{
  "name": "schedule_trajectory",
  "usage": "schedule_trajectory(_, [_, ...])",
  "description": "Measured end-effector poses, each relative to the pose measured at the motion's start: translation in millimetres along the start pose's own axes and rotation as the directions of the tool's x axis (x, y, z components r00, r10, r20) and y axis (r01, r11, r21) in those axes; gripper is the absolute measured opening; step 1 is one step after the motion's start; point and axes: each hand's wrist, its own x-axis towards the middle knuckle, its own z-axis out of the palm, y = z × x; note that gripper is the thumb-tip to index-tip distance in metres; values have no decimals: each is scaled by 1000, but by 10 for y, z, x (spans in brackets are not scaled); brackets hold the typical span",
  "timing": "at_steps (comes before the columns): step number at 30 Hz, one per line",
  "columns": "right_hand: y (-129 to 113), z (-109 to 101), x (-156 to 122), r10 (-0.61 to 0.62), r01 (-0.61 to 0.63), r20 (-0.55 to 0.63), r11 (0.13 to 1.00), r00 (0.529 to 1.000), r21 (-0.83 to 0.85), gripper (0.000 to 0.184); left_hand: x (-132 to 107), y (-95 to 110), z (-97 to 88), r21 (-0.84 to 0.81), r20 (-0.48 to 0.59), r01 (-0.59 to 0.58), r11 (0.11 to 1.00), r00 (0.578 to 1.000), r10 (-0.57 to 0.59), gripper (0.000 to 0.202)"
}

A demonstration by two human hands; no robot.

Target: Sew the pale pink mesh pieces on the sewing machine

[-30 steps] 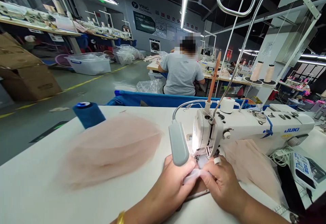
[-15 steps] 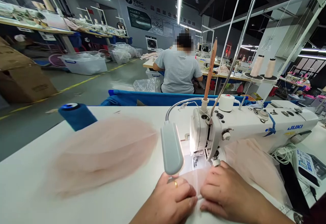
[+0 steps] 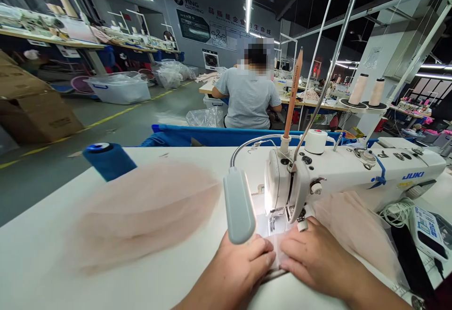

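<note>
Just in front of the needle area of a white sewing machine (image 3: 282, 192), both hands hold a strip of pale pink sheer fabric (image 3: 277, 246). My left hand (image 3: 243, 263) has its fingers bent and closed on the fabric's left side, partly behind the grey lamp head (image 3: 239, 206). On the right side, my right hand (image 3: 310, 258) presses its closed fingers onto the same fabric, close to the presser foot (image 3: 273, 224). More of the sheer fabric lies to the right, under the machine arm. The fingertips are partly hidden by the cloth.
A pile of pale pink sheer fabric (image 3: 141, 220) lies on the left of the white table (image 3: 35, 253). Behind it stands a blue thread cone (image 3: 108, 162). A white control box (image 3: 428, 232) with cable sits at right. A person in a grey shirt (image 3: 249, 96) sits ahead.
My left hand has shifted slightly up and its fingers have moved forward along the fabric. My right hand has moved a little, staying on the cloth. The view has shifted slightly.
</note>
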Motion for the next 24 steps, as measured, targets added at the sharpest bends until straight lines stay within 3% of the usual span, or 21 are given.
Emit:
schedule_trajectory(4, [17,42,33,28,-24,-59,998,998,59,20,43,-34,-34,-35,-10,51,998,999,-51,39])
schedule_trajectory(9, [20,166,56,60,-25,-148,974,987,225,10,101,-93,-167,-228,188,230,946,964,-189,34])
schedule_trajectory(13, [18,236,98,102,-30,-197,941,975,337,13,119,-136,-206,-283,240,314,906,938,-250,31])
schedule_trajectory(16, [17,245,106,89,-21,-210,951,974,307,18,114,-110,-210,-274,237,279,920,947,-216,35])
schedule_trajectory(21, [-15,181,24,-46,64,-150,991,988,116,24,19,8,-212,-171,191,92,981,980,-59,34])
schedule_trajectory(24, [-50,132,-23,-65,73,-107,995,992,68,22,-54,43,-191,-100,127,7,995,992,6,31])
